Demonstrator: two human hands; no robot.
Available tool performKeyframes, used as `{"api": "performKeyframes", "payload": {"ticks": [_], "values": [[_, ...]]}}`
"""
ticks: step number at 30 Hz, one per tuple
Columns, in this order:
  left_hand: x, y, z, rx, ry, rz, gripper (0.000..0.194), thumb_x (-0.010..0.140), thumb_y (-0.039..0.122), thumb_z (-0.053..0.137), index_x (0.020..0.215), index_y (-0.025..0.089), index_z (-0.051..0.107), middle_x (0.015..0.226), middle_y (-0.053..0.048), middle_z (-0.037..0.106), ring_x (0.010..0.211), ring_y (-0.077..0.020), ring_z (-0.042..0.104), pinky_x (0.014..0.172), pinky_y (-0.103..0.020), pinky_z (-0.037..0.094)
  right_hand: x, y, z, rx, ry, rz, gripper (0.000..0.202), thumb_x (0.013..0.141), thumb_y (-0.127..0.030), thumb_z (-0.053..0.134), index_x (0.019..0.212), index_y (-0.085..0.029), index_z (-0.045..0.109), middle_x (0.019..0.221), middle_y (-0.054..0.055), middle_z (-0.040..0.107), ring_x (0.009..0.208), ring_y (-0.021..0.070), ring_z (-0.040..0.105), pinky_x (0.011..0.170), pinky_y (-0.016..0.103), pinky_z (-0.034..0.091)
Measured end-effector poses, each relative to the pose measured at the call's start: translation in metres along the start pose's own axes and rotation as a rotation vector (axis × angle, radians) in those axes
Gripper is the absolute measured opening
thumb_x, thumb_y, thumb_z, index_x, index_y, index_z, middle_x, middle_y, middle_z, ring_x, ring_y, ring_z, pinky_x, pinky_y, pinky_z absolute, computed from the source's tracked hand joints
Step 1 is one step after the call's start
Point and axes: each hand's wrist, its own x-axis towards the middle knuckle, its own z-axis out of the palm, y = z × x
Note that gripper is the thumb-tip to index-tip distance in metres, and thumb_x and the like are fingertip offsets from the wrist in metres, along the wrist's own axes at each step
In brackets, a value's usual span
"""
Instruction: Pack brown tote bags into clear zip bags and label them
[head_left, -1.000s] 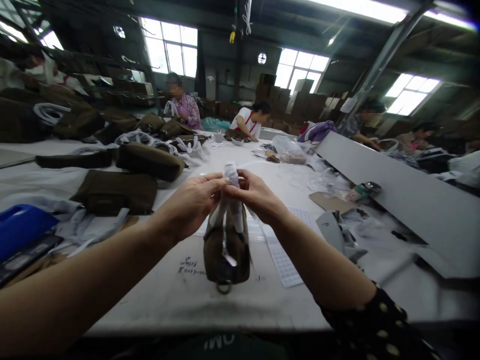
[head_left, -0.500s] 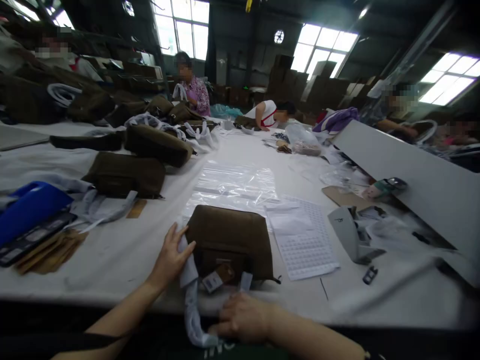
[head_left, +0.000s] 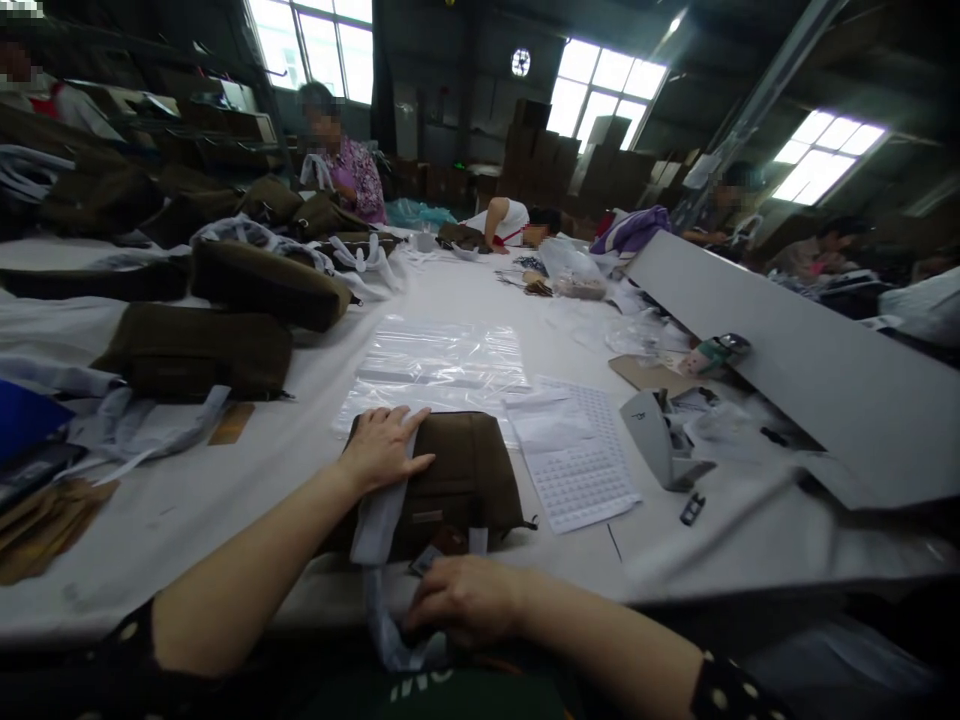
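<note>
A dark brown bag (head_left: pixel 469 455) lies on the white-covered table near its front edge. A strap wrapped in white paper (head_left: pixel 379 525) runs over the bag's left part and loops down past the table edge. My left hand (head_left: pixel 386 450) rests flat on the bag and strap, fingers spread. My right hand (head_left: pixel 469 595) is curled at the bag's front, closed around the lower loop of the strap; its fingertips are partly hidden. A hang tag (head_left: pixel 427 558) shows just above that hand.
Clear plastic bags (head_left: pixel 442 360) lie behind the bag. Printed sheets (head_left: pixel 577 460), a grey tape dispenser (head_left: pixel 652 440) and a bottle (head_left: pixel 712 355) are to the right. More brown bags (head_left: pixel 202 350) lie at left. A slanted white board (head_left: pixel 787 350) borders the right. Several people work farther back.
My left hand has moved from the bag's left edge onto its top, and the wrapped strap now lies over the bag. My right hand remains low at the front. The view has shifted right.
</note>
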Motion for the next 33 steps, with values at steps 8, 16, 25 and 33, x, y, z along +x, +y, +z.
{"api": "performKeyframes", "payload": {"ticks": [8, 16, 25, 33], "values": [[-0.011, -0.009, 0.01, 0.009, 0.099, 0.129, 0.059, 0.078, 0.051, 0.049, 0.128, 0.022, 0.045, 0.115, -0.013, 0.053, 0.108, -0.0309, 0.045, 0.098, -0.048, 0.023, 0.03, 0.016, 0.025, -0.311, 0.03, 0.011, 0.016, 0.086, -0.017, 0.046, 0.085, -0.009, 0.06, 0.093, 0.013, 0.055, 0.085, 0.0224, 0.045, 0.068, 0.035, 0.038], [-0.029, -0.001, 0.005, -0.007, 0.16, 0.181, 0.059, 0.077, 0.045, 0.052, 0.13, 0.02, 0.044, 0.118, -0.015, 0.051, 0.107, -0.0305, 0.045, 0.093, -0.046, 0.029, 0.013, -0.003, 0.005, -0.282, 0.106, -0.001, 0.031, 0.091, -0.028, 0.042, 0.121, -0.034, 0.048, 0.087, 0.004, 0.048, 0.07, 0.0165, 0.045, 0.057, 0.027, 0.039], [-0.057, 0.016, -0.005, -0.009, 0.204, 0.206, 0.054, 0.081, 0.046, 0.047, 0.13, 0.021, 0.044, 0.114, -0.012, 0.053, 0.108, -0.0285, 0.046, 0.092, -0.043, 0.032, 0.011, 0.054, -0.052, -0.08, 0.725, 0.879, 0.031, 0.083, -0.047, 0.055, 0.102, -0.025, 0.065, 0.107, 0.009, 0.047, 0.103, 0.0239, 0.046, 0.092, 0.039, 0.04], [-0.031, -0.005, 0.02, 0.029, 0.197, 0.075, 0.058, 0.083, 0.047, 0.047, 0.135, 0.024, 0.037, 0.142, -0.013, 0.035, 0.121, -0.0282, 0.043, 0.096, -0.04, 0.033, 0.029, 0.111, -0.052, -0.164, 0.407, 0.855, 0.044, 0.089, -0.05, 0.041, 0.125, -0.027, 0.049, 0.122, 0.007, 0.055, 0.125, 0.0281, 0.034, 0.106, 0.05, 0.011]]}}
